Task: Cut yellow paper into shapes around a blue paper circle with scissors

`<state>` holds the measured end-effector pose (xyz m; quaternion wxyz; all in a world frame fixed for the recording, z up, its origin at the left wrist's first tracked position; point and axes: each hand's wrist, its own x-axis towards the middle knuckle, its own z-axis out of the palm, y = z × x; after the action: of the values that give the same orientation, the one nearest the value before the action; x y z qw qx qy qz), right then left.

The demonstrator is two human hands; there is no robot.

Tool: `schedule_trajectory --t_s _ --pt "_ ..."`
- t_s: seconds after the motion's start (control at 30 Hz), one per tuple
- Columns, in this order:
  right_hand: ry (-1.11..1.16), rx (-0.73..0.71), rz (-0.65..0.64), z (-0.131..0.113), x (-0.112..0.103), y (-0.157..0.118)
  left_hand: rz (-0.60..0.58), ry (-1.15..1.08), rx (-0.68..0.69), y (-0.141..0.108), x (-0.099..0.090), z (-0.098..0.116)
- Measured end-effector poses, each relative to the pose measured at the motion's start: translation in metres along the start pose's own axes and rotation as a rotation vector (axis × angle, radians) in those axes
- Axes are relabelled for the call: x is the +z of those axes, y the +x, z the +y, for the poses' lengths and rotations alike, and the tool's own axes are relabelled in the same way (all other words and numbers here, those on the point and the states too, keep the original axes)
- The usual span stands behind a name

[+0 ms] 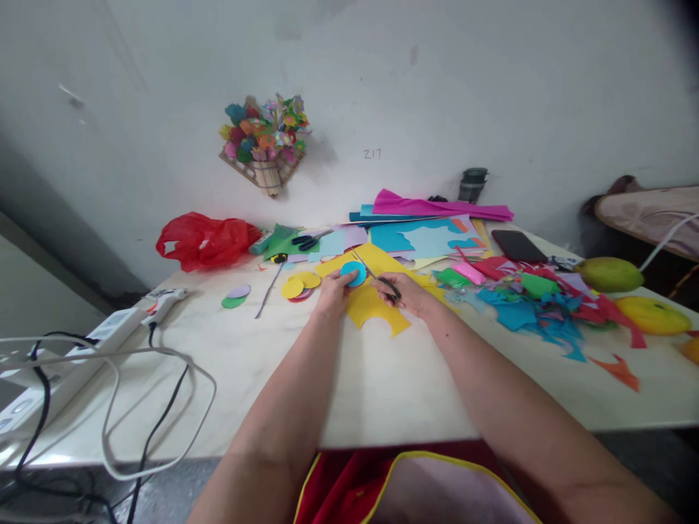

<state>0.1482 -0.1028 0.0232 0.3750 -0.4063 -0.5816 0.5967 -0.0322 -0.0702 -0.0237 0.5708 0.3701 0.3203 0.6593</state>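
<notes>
Between the fingers of my left hand [333, 291] is a blue paper circle [354, 273], held over a yellow sheet [376, 309] that has a round notch cut from its near edge. My right hand [407, 291] grips a pair of scissors [391, 288] by the dark handles. The blades point up and left, close to the right edge of the blue circle; whether they touch it I cannot tell. Left of my left hand lie several yellow circles [293, 288], with a red one partly under them. Farther left, a lilac circle [239, 291] overlaps a green circle [233, 302].
Coloured scraps [507, 306] spread over the table's right side, beside a dark phone [518, 246] and green and yellow fruit [609, 274]. A red plastic bag [207, 240], second scissors [306, 241] and paper sheets [393, 236] lie behind. A power strip [117, 331] with cables stands left.
</notes>
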Motion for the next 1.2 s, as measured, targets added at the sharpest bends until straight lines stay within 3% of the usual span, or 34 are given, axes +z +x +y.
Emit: schedule_trajectory --t_s 0.5,1.2 --pt "-0.007 -0.038 0.016 0.005 0.001 0.004 0.063 -0.039 0.012 0.0 0.003 -0.001" --pt "-0.015 -0.051 0.005 0.012 -0.005 0.01 0.057 -0.027 -0.004 -0.005 0.006 0.006"
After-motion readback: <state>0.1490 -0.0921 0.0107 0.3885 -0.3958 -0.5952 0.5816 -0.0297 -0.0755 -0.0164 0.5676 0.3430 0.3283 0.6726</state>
